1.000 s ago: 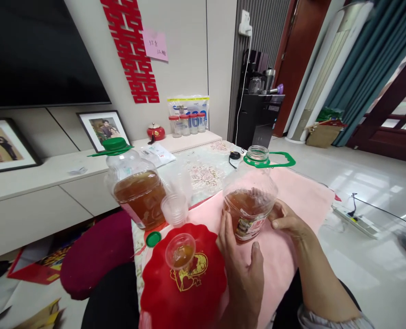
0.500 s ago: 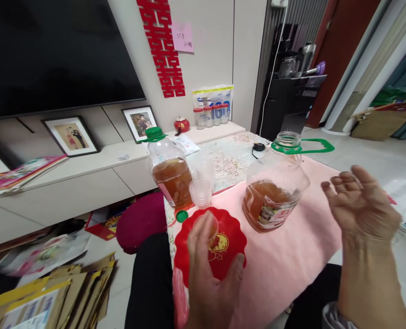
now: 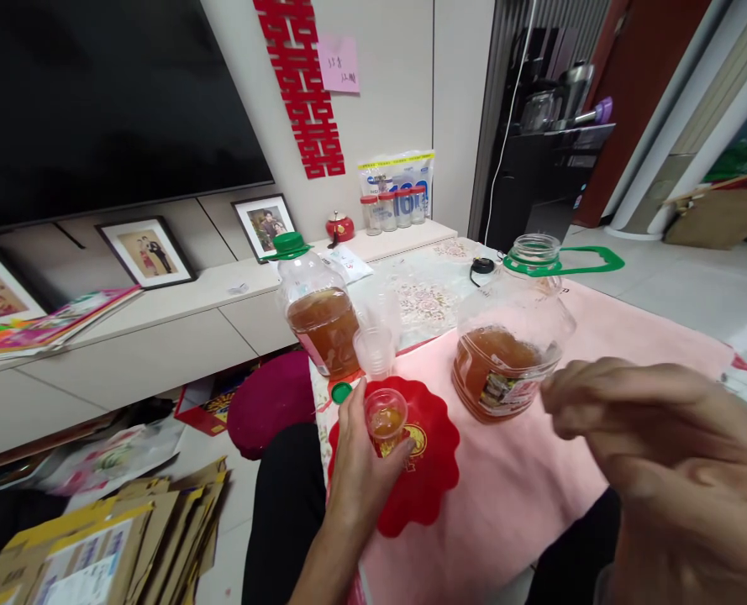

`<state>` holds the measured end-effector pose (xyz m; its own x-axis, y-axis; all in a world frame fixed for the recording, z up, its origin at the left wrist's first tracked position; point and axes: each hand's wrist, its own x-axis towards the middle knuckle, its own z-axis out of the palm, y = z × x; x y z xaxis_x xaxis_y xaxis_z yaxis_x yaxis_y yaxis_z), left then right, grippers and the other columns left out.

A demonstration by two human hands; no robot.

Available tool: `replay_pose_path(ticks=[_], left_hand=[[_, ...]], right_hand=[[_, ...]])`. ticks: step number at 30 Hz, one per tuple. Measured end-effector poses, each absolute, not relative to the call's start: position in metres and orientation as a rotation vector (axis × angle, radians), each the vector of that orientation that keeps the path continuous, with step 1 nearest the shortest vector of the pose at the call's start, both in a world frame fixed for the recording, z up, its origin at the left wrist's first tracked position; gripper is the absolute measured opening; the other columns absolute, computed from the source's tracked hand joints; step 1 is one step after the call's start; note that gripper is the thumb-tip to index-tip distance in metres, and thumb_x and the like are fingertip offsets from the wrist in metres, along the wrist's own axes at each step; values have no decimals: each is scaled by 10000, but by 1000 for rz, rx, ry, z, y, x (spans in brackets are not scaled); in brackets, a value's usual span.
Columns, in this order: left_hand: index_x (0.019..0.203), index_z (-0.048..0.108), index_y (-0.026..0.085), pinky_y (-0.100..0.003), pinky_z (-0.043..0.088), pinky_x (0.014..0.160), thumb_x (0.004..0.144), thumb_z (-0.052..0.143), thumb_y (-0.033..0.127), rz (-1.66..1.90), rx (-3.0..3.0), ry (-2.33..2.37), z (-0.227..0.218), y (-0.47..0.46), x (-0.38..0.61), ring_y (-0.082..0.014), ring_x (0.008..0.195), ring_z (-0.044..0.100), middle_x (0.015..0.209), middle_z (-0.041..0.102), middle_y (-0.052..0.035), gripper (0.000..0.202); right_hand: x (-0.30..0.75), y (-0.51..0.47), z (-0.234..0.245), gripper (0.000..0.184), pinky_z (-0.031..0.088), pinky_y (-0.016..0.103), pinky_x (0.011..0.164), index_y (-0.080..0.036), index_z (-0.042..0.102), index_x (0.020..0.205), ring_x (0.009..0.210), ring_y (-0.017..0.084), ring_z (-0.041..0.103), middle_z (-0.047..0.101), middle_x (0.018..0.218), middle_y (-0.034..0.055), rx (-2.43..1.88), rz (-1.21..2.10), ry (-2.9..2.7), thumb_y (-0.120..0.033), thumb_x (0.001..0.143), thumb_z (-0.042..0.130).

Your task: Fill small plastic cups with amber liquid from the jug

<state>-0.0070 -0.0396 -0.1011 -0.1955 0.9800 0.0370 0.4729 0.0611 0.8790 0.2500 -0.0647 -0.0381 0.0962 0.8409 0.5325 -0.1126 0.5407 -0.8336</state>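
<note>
Both hands have left the uncapped plastic jug (image 3: 505, 370), so work now centres on the clear plastic cup (image 3: 386, 405). The left hand (image 3: 364, 475) curls round its thin wall, fingers and thumb pinching opposite sides, in or just above a glossy, scalloped red dish (image 3: 433, 487). The right hand (image 3: 681, 458) hovers blurred, fingers bent; whether its grip is pressed together I cannot tell.

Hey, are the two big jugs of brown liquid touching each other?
Apart. The head view shows stacked clear cups and some pink cloth between the green-capped jug and the uncapped jug.
</note>
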Motion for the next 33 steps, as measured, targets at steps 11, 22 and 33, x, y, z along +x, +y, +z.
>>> replay_pose_path(ticks=[11, 22, 33], left_hand=[[1591, 251, 155, -508, 462, 1199, 738, 749, 461, 1128, 1316, 1549, -118, -30, -12, -275, 1352, 593, 1457, 576, -164, 1034], [1593, 205, 188, -528, 409, 1247, 781, 745, 427, 1144, 1287, 1445, -108, -42, -19, -257, 1368, 586, 1460, 581, -151, 1004], [1610, 194, 281, -530, 386, 1276, 769, 763, 304, 1016, 1261, 1236, -96, -58, -19, -255, 1428, 546, 1518, 539, -106, 1015]], right_hand=[[185, -18, -59, 125, 452, 296, 596, -252, 700, 912, 653, 160, 606, 694, 754, -7, -885, 1078, -1712, -363, 970, 686], [169, 6, -99, 408, 372, 285, 602, -231, 543, 739, 617, 149, 528, 594, 637, -29, -1040, 1410, -1555, -570, 938, 653], [173, 3, -97, 515, 356, 252, 527, -210, 583, 717, 547, 119, 533, 590, 587, -38, -938, 1728, -1433, -680, 814, 770]])
